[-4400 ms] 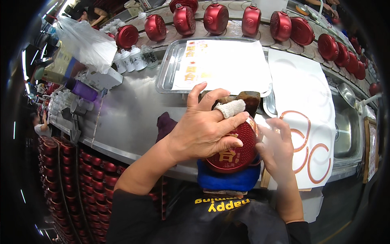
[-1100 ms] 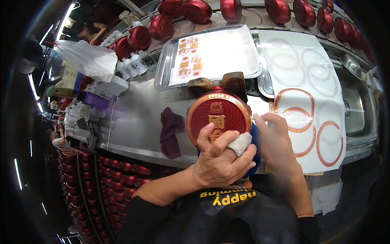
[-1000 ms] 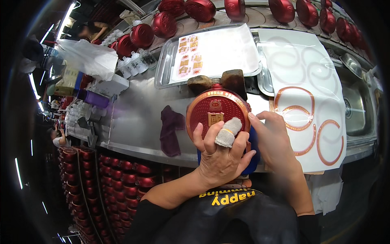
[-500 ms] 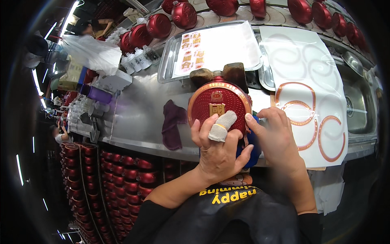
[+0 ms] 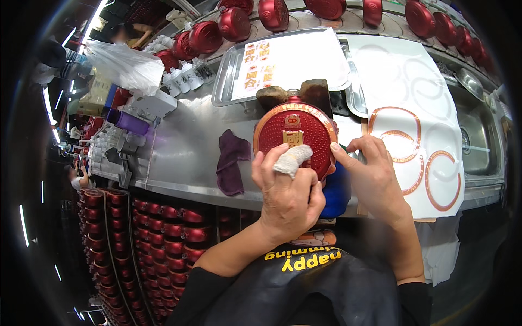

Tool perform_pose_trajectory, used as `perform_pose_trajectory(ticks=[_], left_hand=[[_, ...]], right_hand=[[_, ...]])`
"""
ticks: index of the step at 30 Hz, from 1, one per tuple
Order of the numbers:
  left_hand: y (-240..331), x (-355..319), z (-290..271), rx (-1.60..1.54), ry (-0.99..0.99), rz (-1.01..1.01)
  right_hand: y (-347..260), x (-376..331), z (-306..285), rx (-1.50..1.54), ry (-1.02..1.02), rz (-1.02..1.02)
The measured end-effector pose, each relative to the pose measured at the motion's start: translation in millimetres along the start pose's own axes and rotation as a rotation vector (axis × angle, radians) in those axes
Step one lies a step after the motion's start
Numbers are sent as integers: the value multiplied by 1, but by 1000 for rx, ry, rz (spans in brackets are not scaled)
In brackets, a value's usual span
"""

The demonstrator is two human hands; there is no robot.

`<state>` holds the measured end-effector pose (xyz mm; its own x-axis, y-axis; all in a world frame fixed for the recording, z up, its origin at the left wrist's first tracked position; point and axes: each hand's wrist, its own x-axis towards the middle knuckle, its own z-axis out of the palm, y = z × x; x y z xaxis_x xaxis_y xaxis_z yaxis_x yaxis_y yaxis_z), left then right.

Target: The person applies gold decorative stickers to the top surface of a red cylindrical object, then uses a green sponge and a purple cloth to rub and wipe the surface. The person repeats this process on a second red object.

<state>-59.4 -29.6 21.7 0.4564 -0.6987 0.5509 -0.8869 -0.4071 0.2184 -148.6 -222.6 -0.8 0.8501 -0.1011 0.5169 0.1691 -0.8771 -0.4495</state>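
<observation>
A round red bottle (image 5: 321,130) with a dotted face lies against two dark, worn blocks (image 5: 315,93). A copper-coloured curved strip (image 5: 277,111) follows its upper rim, and gold lettering sits mid-face. My left hand (image 5: 288,198) rests over the lower left of the bottle, fingers apart; one fingertip wears a white cloth finger cover (image 5: 292,161) and touches the lower face. At the right rim, my right hand (image 5: 378,176) has its thumb touching the edge and its bent fingers apart beside it. Under the bottle, blue material (image 5: 337,193) shows.
Left lies a purple cloth (image 5: 232,163). Behind, a metal tray (image 5: 220,81) carries a printed label sheet (image 5: 304,57). Right is a white backing sheet (image 5: 429,130) with copper strips, then a sink (image 5: 481,130). Red bottles (image 5: 273,14) line the conveyor; others (image 5: 168,231) are stacked lower left.
The bottles on the conveyor have moved right. My left hand's covered fingertip has shifted slightly up and left on the bottle face. My right thumb stays at the right rim.
</observation>
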Motion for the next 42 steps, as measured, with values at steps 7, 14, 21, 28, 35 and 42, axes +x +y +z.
perform_pose_trajectory(ticks=[7, 14, 21, 28, 35, 42], left_hand=[[-5, -10, -7, 18, 25, 55], [-1, -9, 25, 147, 72, 81], [-6, -10, 0, -29, -51, -19], [-14, -7, -8, -36, -11, -43], [-36, 27, -14, -5, -76, 157], [-52, 76, -2, 52, -265, 385]], right_hand=[[-3, -1, 2, 3, -2, 17], [-2, -1, 0, 46, -19, 30], [-1, -3, 3, 20, -12, 27], [-7, -7, 6, -39, 18, -39], [-1, 1, 7, 20, -26, 3], [7, 1, 15, 57, 133, 53]])
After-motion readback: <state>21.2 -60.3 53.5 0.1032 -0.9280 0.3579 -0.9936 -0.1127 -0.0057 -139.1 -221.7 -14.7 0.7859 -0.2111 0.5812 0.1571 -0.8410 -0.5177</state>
